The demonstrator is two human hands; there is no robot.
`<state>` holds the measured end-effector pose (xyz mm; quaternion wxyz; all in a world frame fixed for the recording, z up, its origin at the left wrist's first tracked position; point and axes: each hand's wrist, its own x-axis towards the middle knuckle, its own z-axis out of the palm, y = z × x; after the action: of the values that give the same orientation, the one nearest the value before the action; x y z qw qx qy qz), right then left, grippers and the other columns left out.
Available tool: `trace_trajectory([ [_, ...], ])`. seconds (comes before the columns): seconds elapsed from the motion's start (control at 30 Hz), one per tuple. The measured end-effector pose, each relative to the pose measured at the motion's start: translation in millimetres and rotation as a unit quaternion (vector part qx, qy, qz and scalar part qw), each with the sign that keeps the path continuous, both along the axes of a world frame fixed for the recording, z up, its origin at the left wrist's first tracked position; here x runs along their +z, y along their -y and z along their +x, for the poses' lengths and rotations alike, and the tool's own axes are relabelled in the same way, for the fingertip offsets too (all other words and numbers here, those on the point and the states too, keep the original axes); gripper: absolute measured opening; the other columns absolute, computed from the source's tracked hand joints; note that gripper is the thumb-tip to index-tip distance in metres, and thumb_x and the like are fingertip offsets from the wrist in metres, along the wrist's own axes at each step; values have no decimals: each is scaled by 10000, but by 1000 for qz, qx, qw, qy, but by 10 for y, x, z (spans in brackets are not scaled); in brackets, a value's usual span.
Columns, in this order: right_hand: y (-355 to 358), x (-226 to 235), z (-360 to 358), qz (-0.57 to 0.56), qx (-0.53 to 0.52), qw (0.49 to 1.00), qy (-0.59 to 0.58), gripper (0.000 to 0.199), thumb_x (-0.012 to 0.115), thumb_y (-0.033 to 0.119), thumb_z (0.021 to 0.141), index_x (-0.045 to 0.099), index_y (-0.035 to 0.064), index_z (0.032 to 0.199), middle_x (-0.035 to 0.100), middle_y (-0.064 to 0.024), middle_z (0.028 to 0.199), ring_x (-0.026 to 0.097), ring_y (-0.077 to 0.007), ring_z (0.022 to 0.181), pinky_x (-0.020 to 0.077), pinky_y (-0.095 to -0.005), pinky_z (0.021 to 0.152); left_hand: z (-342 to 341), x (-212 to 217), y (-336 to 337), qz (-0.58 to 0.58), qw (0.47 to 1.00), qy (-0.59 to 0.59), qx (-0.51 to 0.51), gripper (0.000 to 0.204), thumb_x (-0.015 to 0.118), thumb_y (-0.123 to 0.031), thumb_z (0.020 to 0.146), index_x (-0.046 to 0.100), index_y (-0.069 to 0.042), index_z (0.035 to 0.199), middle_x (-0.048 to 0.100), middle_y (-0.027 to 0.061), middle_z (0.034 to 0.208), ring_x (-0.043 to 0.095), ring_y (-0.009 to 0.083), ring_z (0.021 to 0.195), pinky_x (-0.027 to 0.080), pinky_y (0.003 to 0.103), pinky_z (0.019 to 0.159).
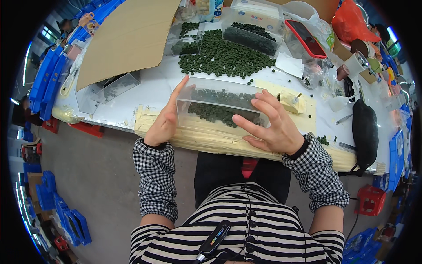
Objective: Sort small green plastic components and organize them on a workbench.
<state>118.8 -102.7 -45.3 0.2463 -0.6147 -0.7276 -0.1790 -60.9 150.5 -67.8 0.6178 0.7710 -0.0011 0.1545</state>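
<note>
A clear plastic box [211, 121] with many small dark green round pieces [206, 110] in it sits in front of me, over the padded front edge of the table. My left hand [166, 119] lies along the box's left end and holds it there, its index finger stretched upward. At the right end is my right hand [274, 125], fingers spread apart and overlapping the box's wall; nothing shows between them. Behind the box, a large loose heap of the same green pieces [224, 57] covers the white tabletop [162, 72].
More clear boxes stand behind, one with green pieces [248, 37]. A cardboard sheet [127, 39] overhangs the left side. At the right are a red-cased phone [305, 38], a wooden block with a peg [290, 103], a black pouch [365, 132] and plastic bags.
</note>
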Motion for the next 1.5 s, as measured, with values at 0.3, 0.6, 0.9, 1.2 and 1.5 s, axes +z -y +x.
trace_trajectory([
  [0.3, 123, -76, -22, 24, -25, 997, 71, 461, 597, 144, 867, 594, 269, 1310, 395, -108, 1341, 477, -323, 1219, 463, -520, 1039, 66, -40, 127, 102, 994, -5, 37, 1067, 252, -806, 838, 71, -26, 1542, 298, 230, 1518, 270, 331, 1422, 191, 415, 1162],
  [0.6, 173, -124, -6, 34, -28, 995, 94, 461, 581, 128, 876, 594, 281, 1311, 428, -85, 1325, 479, -322, 1238, 470, -519, 1040, 90, -78, 45, 105, 994, -20, 40, 1045, 353, -774, 858, 137, -7, 1535, 396, 189, 1451, 342, 283, 1376, 238, 403, 1140],
  [0.9, 201, -186, 10, 41, -49, 991, 121, 486, 732, 179, 829, 609, 343, 1269, 381, -57, 1388, 448, -322, 1282, 490, -506, 1026, 157, -13, 17, 14, 999, -38, -2, 1108, 181, -864, 799, 221, -8, 1501, 428, 156, 1422, 367, 259, 1361, 266, 388, 1135],
  [1.2, 268, -166, 78, 68, -60, 981, 170, 482, 665, 150, 875, 576, 314, 1320, 430, -49, 1322, 492, -293, 1249, 488, -464, 1041, 395, 81, 63, -154, 980, -121, -39, 1113, 14, -876, 760, 343, -43, 1421, 451, 134, 1418, 425, 229, 1329, 325, 359, 1114],
  [1.5, 341, -171, 88, 81, -78, 979, 172, 509, 696, 198, 866, 555, 347, 1331, 423, -56, 1323, 497, -297, 1247, 493, -457, 1036, 496, 86, 42, -139, 979, -138, -63, 1127, -10, -862, 767, 379, -46, 1440, 529, 160, 1360, 489, 244, 1286, 374, 375, 1089],
])
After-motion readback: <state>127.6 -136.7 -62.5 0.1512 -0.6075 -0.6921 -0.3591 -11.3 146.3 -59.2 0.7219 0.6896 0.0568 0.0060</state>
